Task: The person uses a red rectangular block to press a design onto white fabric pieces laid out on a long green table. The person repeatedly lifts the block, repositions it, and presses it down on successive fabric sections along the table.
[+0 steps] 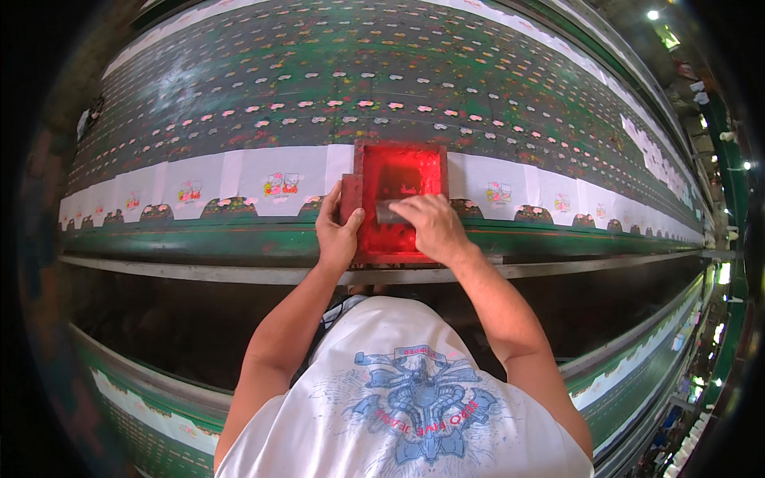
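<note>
A red screen-printing frame point(402, 150), wet with red ink inside, lies over a strip of white fabric pieces point(315, 167) printed with small cartoon figures along the long table's near side. My left hand point(337, 227) is closed on the frame's left side block point(350, 191), thumb in front. My right hand point(438, 229) grips a squeegee point(389, 212) inside the frame, over the red ink; the squeegee's lower part is partly hidden by my fingers and the ink.
The dark-green printing table point(279, 119) has rows of small pale marks and another white fabric strip point(637, 135) along its far side. A metal rail point(199, 271) runs along the near edge. A second table point(143, 414) with fabric lies behind me, past a dark gap.
</note>
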Demonstrator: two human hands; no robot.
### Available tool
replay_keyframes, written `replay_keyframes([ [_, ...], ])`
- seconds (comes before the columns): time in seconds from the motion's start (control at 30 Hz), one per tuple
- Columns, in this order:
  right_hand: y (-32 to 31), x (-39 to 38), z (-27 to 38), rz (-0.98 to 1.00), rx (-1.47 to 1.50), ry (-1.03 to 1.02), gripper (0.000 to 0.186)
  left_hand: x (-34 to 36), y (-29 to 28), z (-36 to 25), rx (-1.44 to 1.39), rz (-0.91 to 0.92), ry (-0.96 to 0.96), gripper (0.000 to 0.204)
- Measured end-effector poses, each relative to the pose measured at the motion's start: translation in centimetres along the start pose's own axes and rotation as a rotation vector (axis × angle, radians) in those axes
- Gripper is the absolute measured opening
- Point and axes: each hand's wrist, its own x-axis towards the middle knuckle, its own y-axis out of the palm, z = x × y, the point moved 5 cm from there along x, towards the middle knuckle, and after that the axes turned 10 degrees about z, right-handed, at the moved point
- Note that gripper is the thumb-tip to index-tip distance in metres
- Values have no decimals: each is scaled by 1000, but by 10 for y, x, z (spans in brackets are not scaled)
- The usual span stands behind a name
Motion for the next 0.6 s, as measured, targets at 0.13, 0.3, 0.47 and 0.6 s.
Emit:
replay_keyframes([
  [0.13, 7, -30, 29, -7, 20, 15, 52, -2, -1, 3, -19, 30, 7, 75],
  [0.3, 8, -51, 45, -50, 51, 33, 49, -1, 5, -8, 42, 84, 54, 72],
  [0.47, 22, -62, 56, 35, -31, 41, 60, 3, -3, 9, 98, 51, 178, 63],
  [0.6, 33, -57, 56, 71, -72, 111, 62, 13, -9, 17, 105, 77, 187, 56],
])
